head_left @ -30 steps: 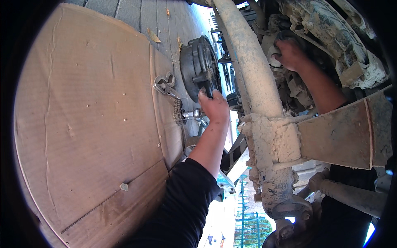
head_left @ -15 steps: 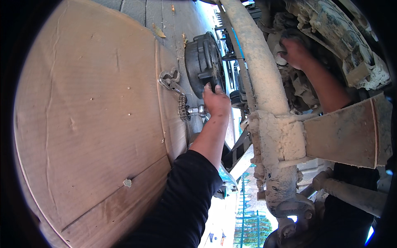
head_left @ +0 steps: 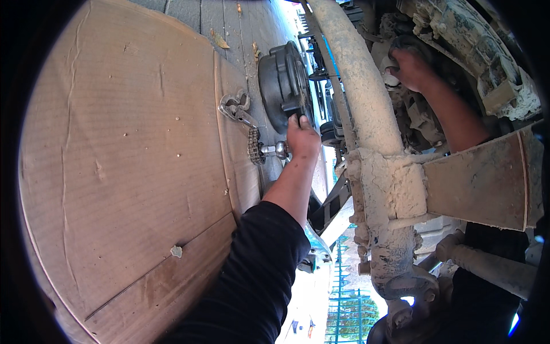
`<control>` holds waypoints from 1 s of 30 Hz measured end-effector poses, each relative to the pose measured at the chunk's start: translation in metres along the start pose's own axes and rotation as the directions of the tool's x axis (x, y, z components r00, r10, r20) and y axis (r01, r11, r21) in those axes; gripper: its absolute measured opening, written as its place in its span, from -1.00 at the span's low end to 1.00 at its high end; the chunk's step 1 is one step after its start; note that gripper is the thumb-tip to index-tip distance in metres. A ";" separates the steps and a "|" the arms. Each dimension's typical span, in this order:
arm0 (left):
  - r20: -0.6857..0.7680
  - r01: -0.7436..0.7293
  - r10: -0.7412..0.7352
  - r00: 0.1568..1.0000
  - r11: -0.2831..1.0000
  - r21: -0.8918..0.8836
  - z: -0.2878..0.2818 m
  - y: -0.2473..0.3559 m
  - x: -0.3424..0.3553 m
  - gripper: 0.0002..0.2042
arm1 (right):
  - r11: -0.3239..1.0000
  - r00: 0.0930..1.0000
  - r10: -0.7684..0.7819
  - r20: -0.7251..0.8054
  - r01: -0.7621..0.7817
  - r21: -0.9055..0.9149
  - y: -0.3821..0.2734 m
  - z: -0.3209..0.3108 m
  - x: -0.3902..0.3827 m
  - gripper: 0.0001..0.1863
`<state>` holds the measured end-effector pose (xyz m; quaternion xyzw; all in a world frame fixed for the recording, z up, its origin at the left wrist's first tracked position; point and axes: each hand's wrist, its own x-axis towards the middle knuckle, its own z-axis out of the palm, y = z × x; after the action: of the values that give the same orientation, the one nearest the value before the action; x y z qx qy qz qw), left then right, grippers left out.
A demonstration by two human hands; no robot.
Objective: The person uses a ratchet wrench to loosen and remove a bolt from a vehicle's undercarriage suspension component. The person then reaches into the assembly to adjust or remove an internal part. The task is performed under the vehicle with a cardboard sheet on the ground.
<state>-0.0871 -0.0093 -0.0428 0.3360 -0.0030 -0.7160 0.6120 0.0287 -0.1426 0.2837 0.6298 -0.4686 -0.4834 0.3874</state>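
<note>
My left hand grips the near edge of a black round pan-like container, which stands on its side in the picture, its thumb and fingertips on the rim. Just left of that hand lie a metal tool with a chain, a chrome socket fitting and a metal clamp-like tool. My right hand is up among dirty vehicle parts, its fingers curled round a dark part beside a pale cylindrical piece; what exactly it holds is unclear.
A cardboard sheet lies over grey paving on the left. A mud-caked tube, a bracket and a lower rod fill the right. A green fence shows through the gap at the bottom.
The whole view has shifted slightly rightward and upward. Both hands keep their grips; my left hand and the black container have moved very little.
</note>
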 end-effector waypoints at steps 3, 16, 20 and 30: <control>0.064 0.081 -0.076 0.995 0.994 -0.075 -0.002 -0.007 -0.004 -0.68 | 1.000 1.000 -0.003 -0.003 0.003 -0.005 -0.001 -0.002 0.000 -0.54; 0.074 0.076 -0.070 0.995 0.994 -0.073 0.000 -0.028 -0.004 -0.68 | 1.000 1.000 -0.007 -0.006 0.007 -0.020 0.003 0.003 0.001 -0.50; 0.116 0.097 -0.085 0.990 0.990 -0.106 0.000 -0.035 -0.007 -0.67 | 1.000 0.999 -0.024 -0.026 0.024 -0.001 0.006 0.006 0.001 -0.49; 0.187 0.160 -0.139 0.973 0.982 -0.103 -0.002 -0.035 -0.008 -0.64 | 0.999 0.999 0.019 0.035 -0.018 -0.027 0.006 0.006 0.003 -0.48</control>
<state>-0.1165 0.0075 -0.0553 0.2330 0.0094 -0.7862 0.5723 0.0216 -0.1471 0.2872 0.6116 -0.4745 -0.4970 0.3921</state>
